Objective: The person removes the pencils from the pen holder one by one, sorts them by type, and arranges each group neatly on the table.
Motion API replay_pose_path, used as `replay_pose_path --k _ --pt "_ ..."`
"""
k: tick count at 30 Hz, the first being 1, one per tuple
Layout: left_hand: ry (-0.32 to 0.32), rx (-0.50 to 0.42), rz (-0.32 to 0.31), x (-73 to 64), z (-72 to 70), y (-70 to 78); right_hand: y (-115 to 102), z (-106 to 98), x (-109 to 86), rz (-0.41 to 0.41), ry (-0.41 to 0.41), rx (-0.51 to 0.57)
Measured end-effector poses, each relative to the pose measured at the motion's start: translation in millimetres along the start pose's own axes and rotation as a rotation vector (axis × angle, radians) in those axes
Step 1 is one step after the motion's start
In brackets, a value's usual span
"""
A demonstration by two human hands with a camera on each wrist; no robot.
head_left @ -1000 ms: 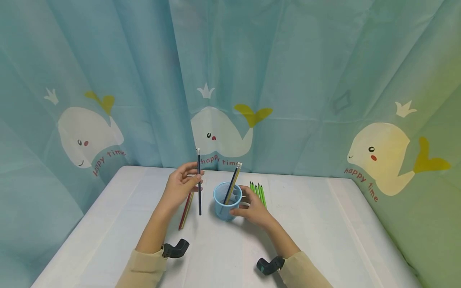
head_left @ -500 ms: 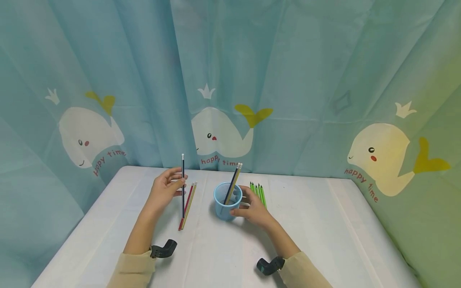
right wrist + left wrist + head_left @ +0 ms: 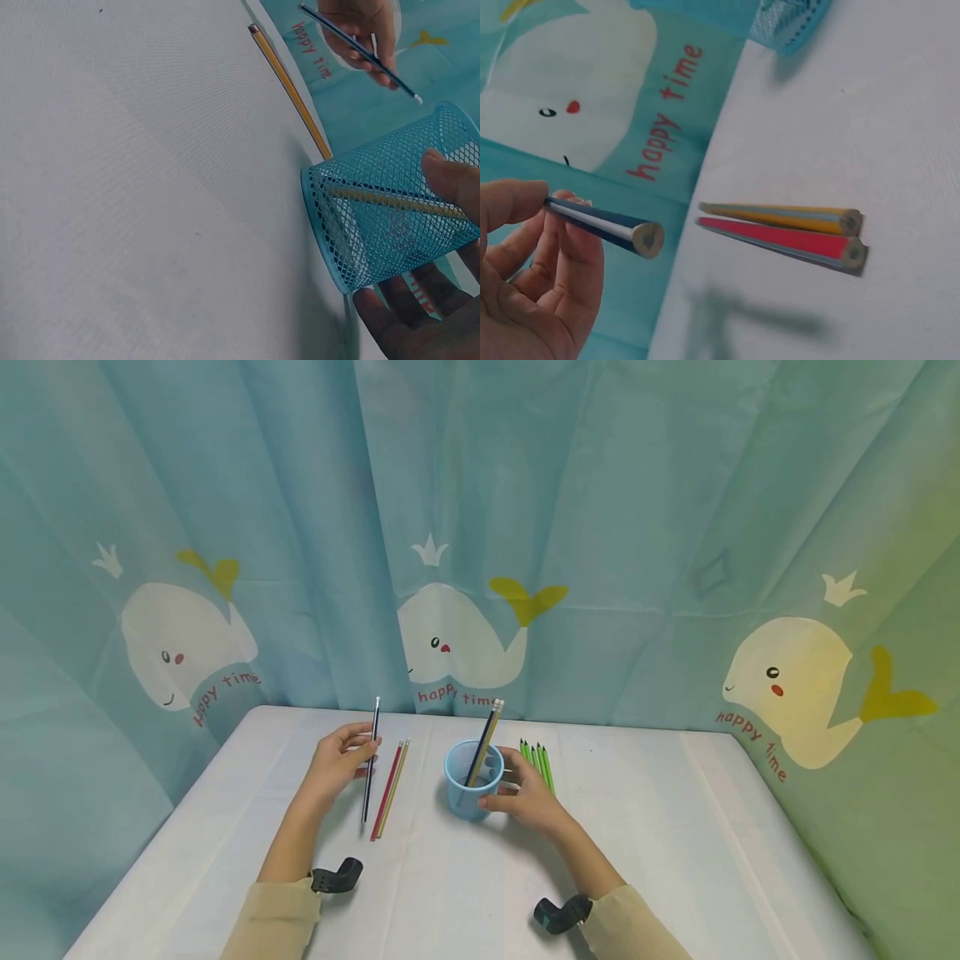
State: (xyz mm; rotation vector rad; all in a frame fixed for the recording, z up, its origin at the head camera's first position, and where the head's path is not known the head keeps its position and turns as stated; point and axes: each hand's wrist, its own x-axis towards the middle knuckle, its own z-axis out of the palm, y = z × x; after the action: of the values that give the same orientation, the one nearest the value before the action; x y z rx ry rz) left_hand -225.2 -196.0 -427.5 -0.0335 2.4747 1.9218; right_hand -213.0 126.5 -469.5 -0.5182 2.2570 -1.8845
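My left hand (image 3: pixel 335 764) pinches a dark blue striped pencil (image 3: pixel 369 781) between thumb and fingers. Its eraser end points up and its flat, unsharpened end down, above the table, as the left wrist view (image 3: pixel 604 223) also shows. Just right of it, a red pencil (image 3: pixel 385 793) and a yellow pencil (image 3: pixel 395 785) lie side by side. A light blue mesh pencil cup (image 3: pixel 390 202) stands upright, my right hand (image 3: pixel 531 795) gripping its right side with thumb and fingers. Leaning inside the cup are a dark pencil (image 3: pixel 480 750) and a yellow one, erasers up.
Several sharpened green pencils (image 3: pixel 546 764) lie behind my right hand, partly hidden by it. The white table (image 3: pixel 675 843) ends at a blue-green whale-print curtain (image 3: pixel 645 527). Each wrist wears a black camera band.
My left hand has moved left with the dark blue pencil, across the red and yellow pencils to their left, and lowered it slightly with a tilt. My right hand and the cup stay put.
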Motion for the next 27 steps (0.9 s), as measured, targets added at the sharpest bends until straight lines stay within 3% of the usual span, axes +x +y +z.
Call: replay_pose_path --k 11,27 --pt "-0.010 0.053 -0.021 9.0 1.5 -18.8 -1 -1 -0.6 0.002 0.000 -0.002" --pt "-0.037 0.255 -0.060 14.7 9.2 -34.8 -7 1 -1.6 0.030 0.011 -0.009"
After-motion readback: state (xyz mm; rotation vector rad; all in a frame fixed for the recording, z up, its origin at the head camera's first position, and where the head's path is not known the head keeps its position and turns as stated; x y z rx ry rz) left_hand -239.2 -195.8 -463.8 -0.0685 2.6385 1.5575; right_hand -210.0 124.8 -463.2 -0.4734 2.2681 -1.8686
